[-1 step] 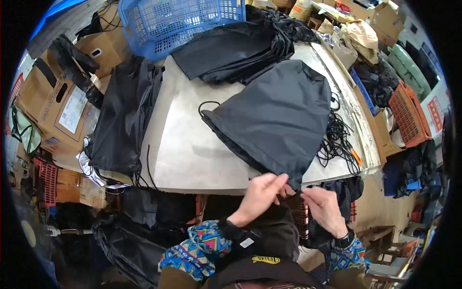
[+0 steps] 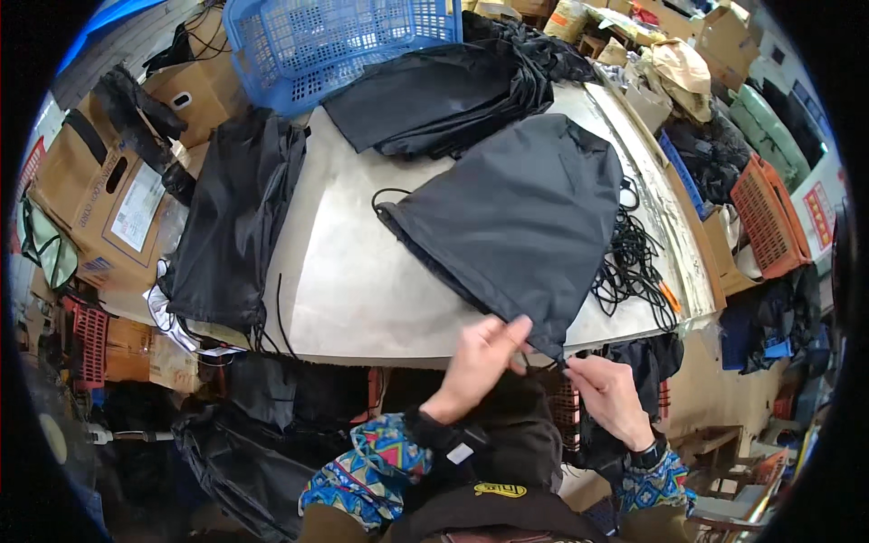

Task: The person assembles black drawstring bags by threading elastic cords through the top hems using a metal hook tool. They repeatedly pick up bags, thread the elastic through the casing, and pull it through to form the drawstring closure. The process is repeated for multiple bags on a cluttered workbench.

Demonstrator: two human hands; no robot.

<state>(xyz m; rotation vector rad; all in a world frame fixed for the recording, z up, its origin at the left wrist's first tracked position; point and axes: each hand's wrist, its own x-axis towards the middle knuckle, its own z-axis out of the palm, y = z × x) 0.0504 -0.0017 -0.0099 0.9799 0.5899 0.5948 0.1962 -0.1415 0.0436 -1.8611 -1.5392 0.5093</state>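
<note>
A black fabric drawstring bag [image 2: 516, 213] lies flat on the pale tabletop, its near corner reaching the front edge. A loop of black cord [image 2: 391, 191] sticks out at the left end of its hem. My left hand [image 2: 478, 360] pinches the hem beside the near corner, thumb on top. At the corner tip, my right hand [image 2: 611, 394] has its fingers closed on the cord end coming out of the bag; the fingertips partly hide it. Right of the bag lies a tangle of black cords [image 2: 629, 271], with a small orange object [image 2: 669, 297] by it.
More black bags are piled [image 2: 434, 100] at the back, before a blue plastic crate [image 2: 344, 50]. Another black bag stack [image 2: 237, 222] lies at the left beside a cardboard box [image 2: 113, 195]. An orange basket [image 2: 769, 217] stands off to the right.
My left hand has slid a little to the left along the hem, away from the right hand. The bag's near edge has shifted slightly; my right hand stays almost in place.
</note>
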